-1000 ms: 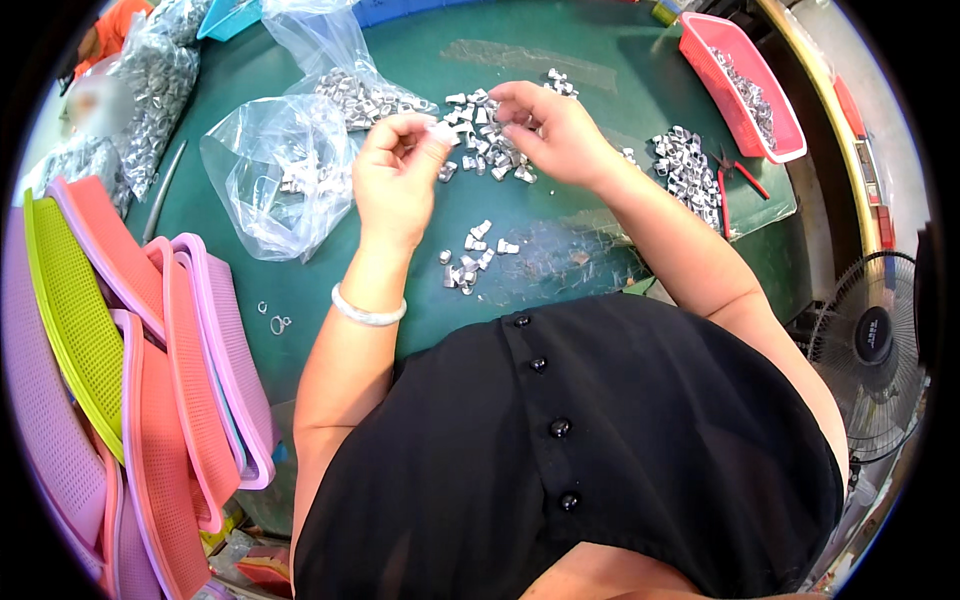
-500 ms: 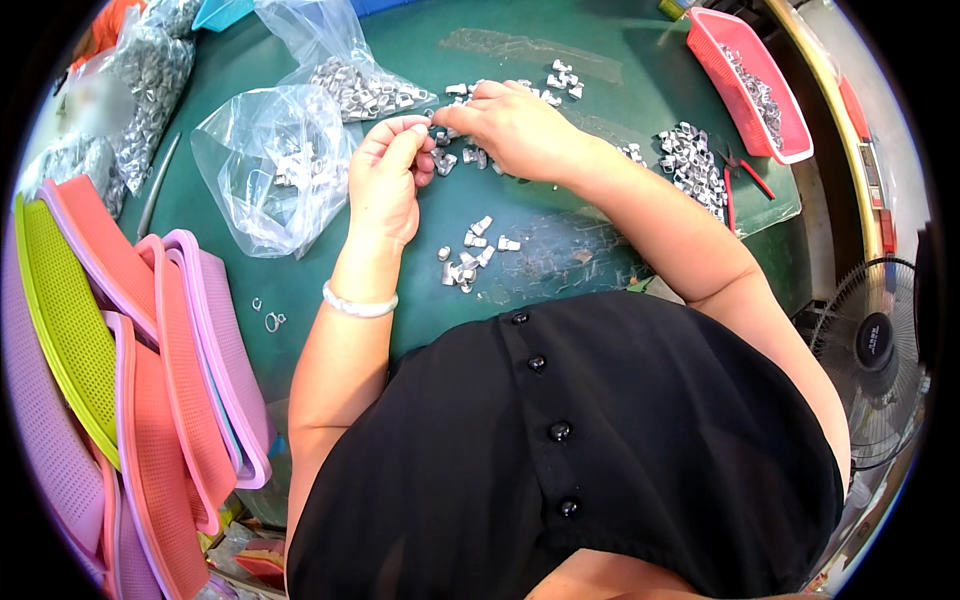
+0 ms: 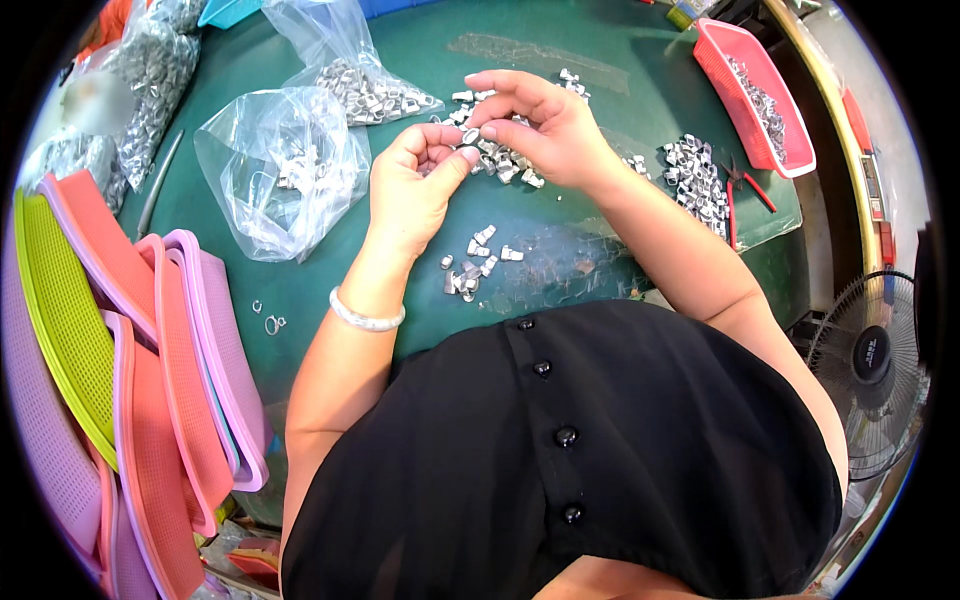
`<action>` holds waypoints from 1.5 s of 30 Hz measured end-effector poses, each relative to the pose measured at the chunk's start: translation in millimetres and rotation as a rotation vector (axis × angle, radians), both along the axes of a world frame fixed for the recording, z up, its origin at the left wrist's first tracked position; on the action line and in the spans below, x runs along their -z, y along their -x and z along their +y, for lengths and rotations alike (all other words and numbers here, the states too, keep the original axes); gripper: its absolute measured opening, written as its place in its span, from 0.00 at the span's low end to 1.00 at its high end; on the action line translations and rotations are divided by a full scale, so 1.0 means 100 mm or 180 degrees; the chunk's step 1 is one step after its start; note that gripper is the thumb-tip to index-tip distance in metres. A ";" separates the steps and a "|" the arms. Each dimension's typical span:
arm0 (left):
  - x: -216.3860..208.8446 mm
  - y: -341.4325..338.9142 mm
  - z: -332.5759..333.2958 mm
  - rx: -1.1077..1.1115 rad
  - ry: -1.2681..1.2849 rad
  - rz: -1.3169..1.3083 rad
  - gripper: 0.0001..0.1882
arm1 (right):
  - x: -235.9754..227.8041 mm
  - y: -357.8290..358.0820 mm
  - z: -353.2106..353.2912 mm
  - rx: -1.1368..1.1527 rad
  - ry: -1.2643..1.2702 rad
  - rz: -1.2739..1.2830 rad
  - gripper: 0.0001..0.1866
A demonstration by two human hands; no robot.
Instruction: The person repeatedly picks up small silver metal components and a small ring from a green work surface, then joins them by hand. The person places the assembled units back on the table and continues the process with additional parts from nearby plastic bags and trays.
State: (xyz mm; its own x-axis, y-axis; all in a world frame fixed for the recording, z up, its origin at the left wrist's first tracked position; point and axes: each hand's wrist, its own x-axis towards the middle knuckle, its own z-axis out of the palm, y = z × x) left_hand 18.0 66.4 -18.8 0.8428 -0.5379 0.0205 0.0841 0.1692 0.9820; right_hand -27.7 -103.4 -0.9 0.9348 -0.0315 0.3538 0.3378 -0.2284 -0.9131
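Note:
A small silvery metal ring (image 3: 470,136) is between my two hands, over the far middle of the green table. My left hand (image 3: 412,185), with a pale bangle on its wrist, closes thumb and forefinger at the ring's left side. From the right, my right hand (image 3: 556,132) meets the ring with its thumb and a curled finger, forefinger lifted away. Small metal clamp-like pieces (image 3: 503,163) lie in a loose heap just under and beyond my hands. A smaller group of such pieces (image 3: 466,277) sits nearer my body.
Clear plastic bags (image 3: 285,215) of metal pieces lie left. A larger pile (image 3: 695,180) is at right, beside red-handled pliers (image 3: 733,200) and a pink basket (image 3: 800,150). Stacked plastic baskets (image 3: 165,400) crowd the left edge. A fan (image 3: 870,355) stands at far right.
My right hand has drawn back from the heap, its fingers more spread. My left hand has shifted slightly right and nearer, and the ring now shows between the hands.

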 end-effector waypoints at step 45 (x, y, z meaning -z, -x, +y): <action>-0.05 0.10 -0.03 -0.0745 -0.0341 -0.2709 0.08 | 0.04 0.17 0.04 -0.0404 -0.1231 0.0536 0.21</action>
